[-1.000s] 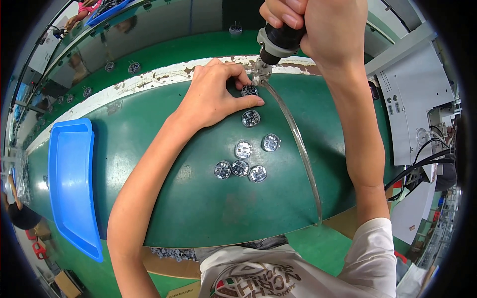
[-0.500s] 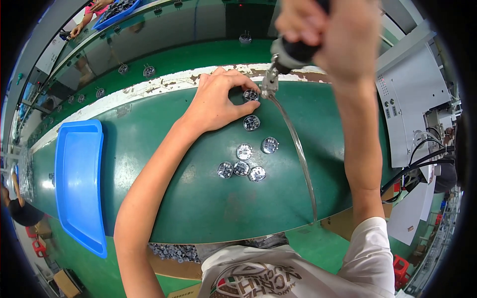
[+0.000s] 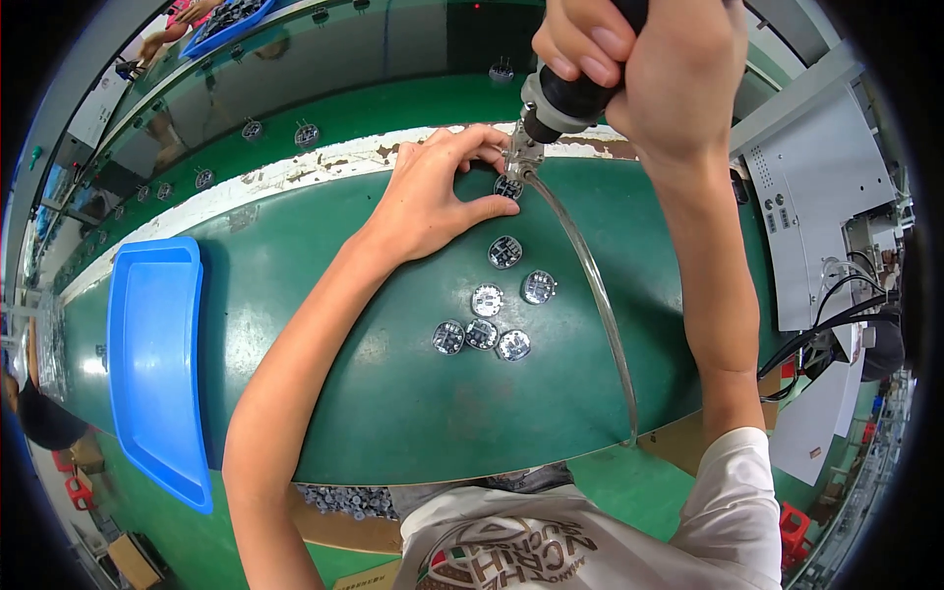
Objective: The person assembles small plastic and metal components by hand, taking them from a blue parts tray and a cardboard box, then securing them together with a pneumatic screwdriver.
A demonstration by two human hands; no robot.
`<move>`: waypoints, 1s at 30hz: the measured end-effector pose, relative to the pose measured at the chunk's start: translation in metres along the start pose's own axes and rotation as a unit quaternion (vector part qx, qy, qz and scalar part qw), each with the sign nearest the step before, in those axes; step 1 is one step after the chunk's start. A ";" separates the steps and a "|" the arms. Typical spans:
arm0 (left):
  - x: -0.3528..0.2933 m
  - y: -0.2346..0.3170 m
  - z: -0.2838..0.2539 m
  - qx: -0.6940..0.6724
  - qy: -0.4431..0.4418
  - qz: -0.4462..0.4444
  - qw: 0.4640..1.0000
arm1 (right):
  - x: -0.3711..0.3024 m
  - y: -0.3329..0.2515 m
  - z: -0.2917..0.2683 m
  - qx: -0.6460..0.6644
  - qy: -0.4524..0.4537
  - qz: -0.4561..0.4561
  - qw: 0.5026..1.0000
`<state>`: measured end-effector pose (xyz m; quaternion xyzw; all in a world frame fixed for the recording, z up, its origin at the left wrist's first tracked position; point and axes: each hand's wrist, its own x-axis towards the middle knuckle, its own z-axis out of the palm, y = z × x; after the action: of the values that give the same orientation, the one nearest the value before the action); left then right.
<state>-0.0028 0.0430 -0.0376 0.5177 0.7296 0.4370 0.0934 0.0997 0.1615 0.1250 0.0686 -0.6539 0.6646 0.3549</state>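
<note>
My left hand [image 3: 428, 202] rests at the far edge of the green bench, its thumb and fingers closed around a small round clear-cased circuit module [image 3: 507, 188]. My right hand [image 3: 678, 88] grips a black powered screwdriver [image 3: 570, 103] with a metal nose. The tilted nose is over the module, close to my left fingertips; whether it touches is hidden. From the nose a clear feed hose [image 3: 595, 275] curves down across the bench. Another round module [image 3: 505, 252] lies just below my left thumb. Several more, including one module [image 3: 538, 286], sit loosely grouped nearer to me.
A blue tray [image 3: 155, 344] stands at the left of the bench. Past the chipped white ledge [image 3: 285, 179], a green conveyor belt [image 3: 403, 103] carries spaced round modules. A grey machine cabinet [image 3: 821, 206] with black cables flanks the right side. Another person's hand [image 3: 187, 12] shows at the far left.
The screwdriver's nose has shifted left, over the module in my left hand. Modules on the conveyor have moved slightly right. My left hand keeps its hold.
</note>
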 end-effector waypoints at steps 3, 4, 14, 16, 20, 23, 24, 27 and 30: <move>0.004 0.002 0.002 0.005 -0.006 0.004 1.000 | 0.003 0.005 -0.001 -0.006 0.018 0.020 1.000; 0.004 0.003 0.002 0.006 -0.006 0.002 1.000 | 0.003 0.005 -0.001 -0.016 0.019 0.020 0.999; 0.002 0.003 0.002 0.001 -0.003 -0.009 1.000 | 0.003 0.012 -0.001 -0.004 0.010 0.002 1.000; 0.002 0.004 0.002 0.005 0.003 -0.017 1.000 | 0.003 0.012 0.000 -0.015 0.015 0.004 1.000; 0.002 0.005 0.001 0.005 -0.003 -0.019 1.000 | 0.004 0.012 0.000 -0.017 0.007 0.004 1.000; 0.002 0.004 0.001 0.005 -0.006 -0.018 1.000 | 0.005 0.016 -0.001 -0.036 0.018 0.004 0.999; 0.002 0.003 0.002 0.006 -0.003 -0.016 1.000 | 0.003 0.015 -0.002 -0.026 0.014 0.006 1.000; 0.001 0.002 0.001 0.011 -0.001 -0.017 1.000 | 0.001 0.011 0.001 -0.021 0.013 0.011 1.000; 0.002 0.004 0.001 0.014 -0.003 -0.020 1.000 | 0.001 0.010 0.002 -0.031 0.019 0.015 0.999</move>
<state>-0.0001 0.0453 -0.0350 0.5054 0.7455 0.4234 0.0975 0.0926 0.1614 0.1180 0.0353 -0.6687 0.6501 0.3592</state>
